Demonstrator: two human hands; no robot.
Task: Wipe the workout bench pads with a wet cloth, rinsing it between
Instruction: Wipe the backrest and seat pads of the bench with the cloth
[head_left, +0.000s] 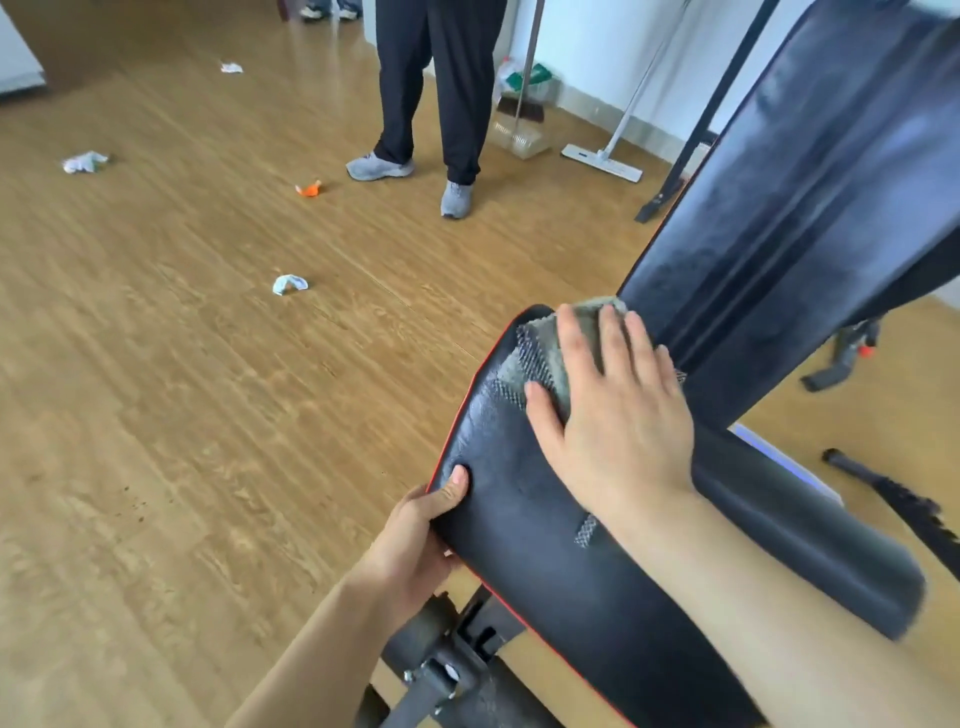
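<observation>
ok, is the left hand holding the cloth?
No, the left hand grips the edge of the seat pad; the right hand presses the cloth flat.

Only one camera is here, worn on the person's head; it looks forward and down; the left hand (415, 535) at 7 o'clock and the right hand (618, 415) at 4 o'clock are very near it; the seat pad (519, 519) is close too; the back pad (810, 182) rises toward 2 o'clock; the floor (208, 364) spreads wide toward 9 o'clock; another person's legs (436, 93) stand far off at 12 o'clock.
</observation>
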